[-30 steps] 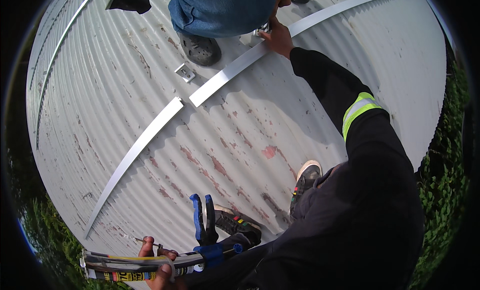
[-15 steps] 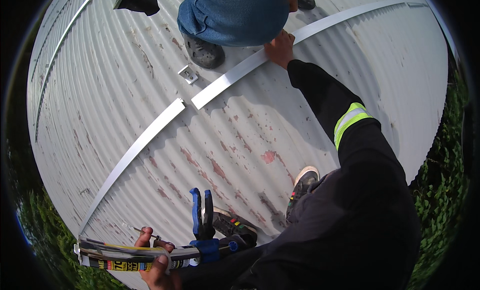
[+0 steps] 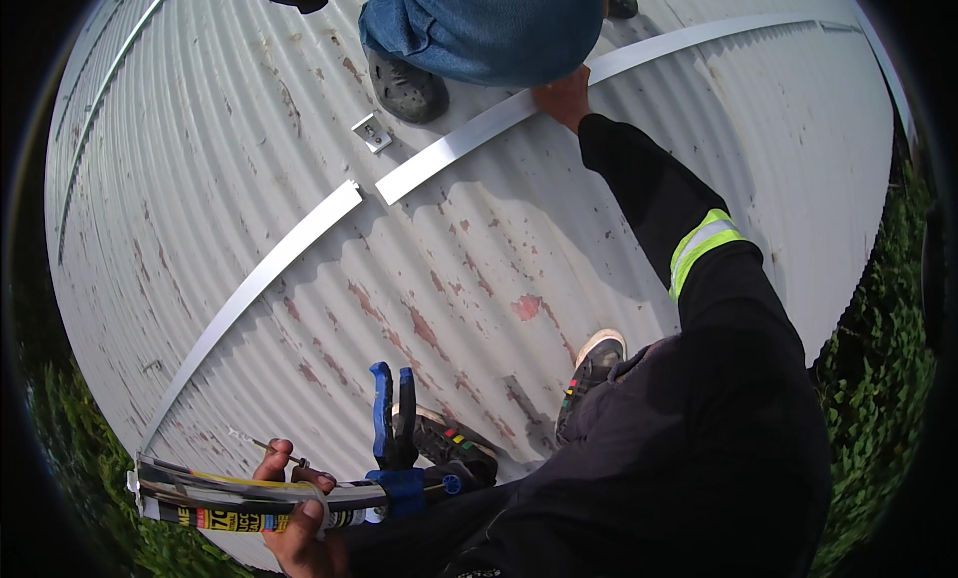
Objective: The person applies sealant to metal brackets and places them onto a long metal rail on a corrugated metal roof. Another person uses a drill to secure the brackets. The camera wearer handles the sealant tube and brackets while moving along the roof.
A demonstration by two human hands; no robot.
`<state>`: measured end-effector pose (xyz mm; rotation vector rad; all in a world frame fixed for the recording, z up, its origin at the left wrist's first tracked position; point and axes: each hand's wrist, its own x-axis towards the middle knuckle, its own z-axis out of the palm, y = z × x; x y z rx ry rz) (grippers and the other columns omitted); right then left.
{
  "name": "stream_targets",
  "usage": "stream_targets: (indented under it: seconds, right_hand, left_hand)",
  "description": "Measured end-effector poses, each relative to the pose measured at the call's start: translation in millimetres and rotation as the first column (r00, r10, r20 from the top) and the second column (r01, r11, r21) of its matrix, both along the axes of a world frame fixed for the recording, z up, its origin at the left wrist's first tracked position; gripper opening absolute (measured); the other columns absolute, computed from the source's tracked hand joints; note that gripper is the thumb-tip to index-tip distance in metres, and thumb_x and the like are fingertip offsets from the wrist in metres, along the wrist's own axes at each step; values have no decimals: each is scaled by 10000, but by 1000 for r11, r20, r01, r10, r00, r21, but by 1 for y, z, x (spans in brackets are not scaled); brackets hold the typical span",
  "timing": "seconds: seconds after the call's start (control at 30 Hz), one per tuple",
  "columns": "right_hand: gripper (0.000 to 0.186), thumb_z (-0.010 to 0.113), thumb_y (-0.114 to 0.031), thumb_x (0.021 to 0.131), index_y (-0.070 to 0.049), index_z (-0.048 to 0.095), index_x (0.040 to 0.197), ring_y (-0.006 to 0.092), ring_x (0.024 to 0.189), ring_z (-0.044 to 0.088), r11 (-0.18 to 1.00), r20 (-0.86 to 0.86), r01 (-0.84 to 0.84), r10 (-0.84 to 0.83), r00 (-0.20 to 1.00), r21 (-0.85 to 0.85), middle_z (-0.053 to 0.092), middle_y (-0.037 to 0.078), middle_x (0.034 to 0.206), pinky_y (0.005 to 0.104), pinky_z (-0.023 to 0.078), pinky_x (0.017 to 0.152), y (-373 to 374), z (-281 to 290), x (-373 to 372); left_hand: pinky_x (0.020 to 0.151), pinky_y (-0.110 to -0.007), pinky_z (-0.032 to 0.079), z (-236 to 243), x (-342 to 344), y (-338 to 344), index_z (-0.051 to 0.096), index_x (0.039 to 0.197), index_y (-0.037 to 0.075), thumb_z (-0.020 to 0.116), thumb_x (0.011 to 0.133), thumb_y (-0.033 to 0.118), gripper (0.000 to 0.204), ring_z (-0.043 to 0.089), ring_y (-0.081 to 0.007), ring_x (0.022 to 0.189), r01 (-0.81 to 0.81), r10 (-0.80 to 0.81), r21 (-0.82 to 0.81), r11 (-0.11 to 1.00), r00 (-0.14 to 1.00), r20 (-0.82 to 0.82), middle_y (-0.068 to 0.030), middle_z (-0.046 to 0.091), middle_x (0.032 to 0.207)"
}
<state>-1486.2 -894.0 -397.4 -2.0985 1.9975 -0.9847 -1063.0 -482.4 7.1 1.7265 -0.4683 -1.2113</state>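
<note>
My left hand [image 3: 299,540] is wrapped round the barrel of a caulking gun [image 3: 404,490] at the lower left. A yellow-labelled sealant tube [image 3: 235,519] lies in the gun, whose blue and black handle and trigger [image 3: 383,418] point up. A thin rod with a whitish tip [image 3: 257,442] sticks out by my left fingers; I cannot tell whether they pinch it. My right arm reaches far forward, and my right hand [image 3: 566,99] grips a long flat metal rail [image 3: 459,147]. Its fingertips are partly hidden. A second rail [image 3: 269,267] runs toward the lower left, with a small gap between their ends.
Beyond the rail crouches a person in jeans [image 3: 479,29] and dark clogs [image 3: 407,87]. A small metal bracket [image 3: 372,134] sits near the gap. The corrugated roof [image 3: 479,289] has peeling paint. My shoes [image 3: 599,364] stand on it; greenery [image 3: 873,418] lies past its edge.
The view has shifted slightly, so the rails, bracket and caulking gun appear a little further left and mostly higher. Both my hands keep their hold.
</note>
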Motion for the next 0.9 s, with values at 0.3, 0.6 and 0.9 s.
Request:
stream_targets:
  seconds: [0.3, 0.6, 0.9]
  right_hand:
    - [372, 854, -145, 765, 16, 654, 1035, 365, 915, 721, 978, 3, -89, 91, 996, -188, 727, 208, 944, 449, 529, 896, 10, 20, -2]
    - [325, 826, -166, 771, 17, 645, 969, 393, 838, 711, 996, 69, -59, 63, 996, -62, 722, 205, 883, 475, 534, 808, 6, 16, -4]
    - [319, 805, -196, 783, 2, 604, 931, 390, 883, 692, 996, 163, -28, 43, 986, -88, 704, 187, 880, 502, 481, 845, 2, 20, 2]
  left_hand:
    - [968, -384, 488, 8, 0, 3, 401, 1514, -59, 708, 874, 122, 732, 619, -239, 1041, 28, -24, 82, 996, 999, -45, -149, 638, 1121]
    - [982, -390, 491, 7, -3, 3, 390, 1522, -64, 697, 883, 101, 727, 622, -251, 1053, 3, 2, 65, 998, 997, -71, -163, 641, 1113]
    - [970, -393, 501, 6, -3, 3, 389, 1517, -86, 678, 890, 85, 712, 628, -253, 1042, 17, -13, 57, 998, 998, -56, -176, 650, 1092]
